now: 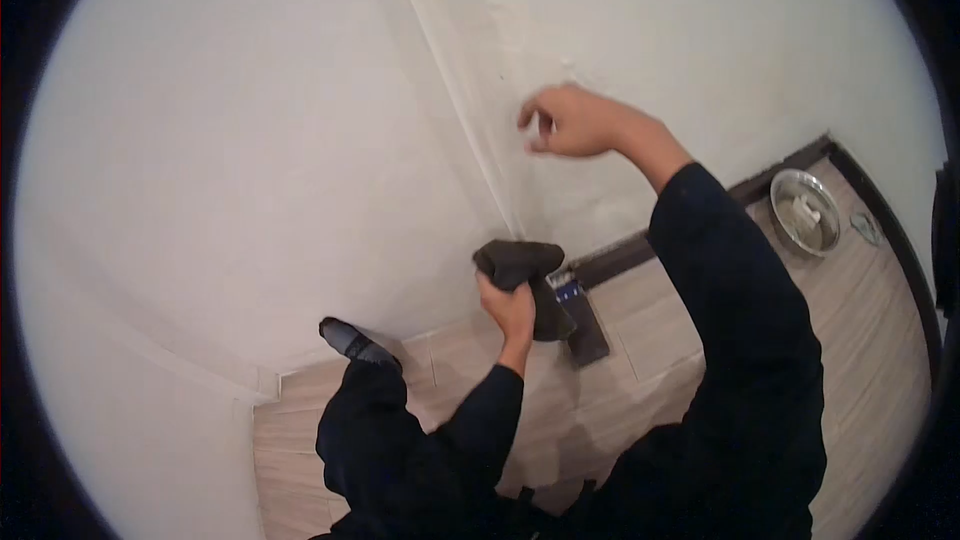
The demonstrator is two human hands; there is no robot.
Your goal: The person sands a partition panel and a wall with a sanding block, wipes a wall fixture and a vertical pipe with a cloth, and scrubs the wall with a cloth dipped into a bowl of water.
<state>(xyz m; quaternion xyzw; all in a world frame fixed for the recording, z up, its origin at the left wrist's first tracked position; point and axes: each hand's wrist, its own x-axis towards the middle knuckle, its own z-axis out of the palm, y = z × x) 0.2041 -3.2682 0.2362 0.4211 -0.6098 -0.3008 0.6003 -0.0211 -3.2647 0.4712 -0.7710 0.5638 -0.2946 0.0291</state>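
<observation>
My left hand [510,312] is wrapped round a dark, drill-shaped thing [520,262] with a thick upper body and a lower part that widens below my fingers. Its exact kind is hard to make out. I hold it low, close to the wall corner. My right hand [572,122] is raised in front of the white wall [600,0], slightly blurred. Its fingers are curved, with a gap between the thumb and the index finger, and I see nothing between them. A tiny dark spot [502,77] marks the wall just above that hand.
On the wooden floor [650,330] behind the dark thing lies a dark case [588,332] with small blue and white items [568,290]. A round metal basin [777,202] with something white inside stands by the dark baseboard [615,258]. My socked foot [355,345] is near the left wall.
</observation>
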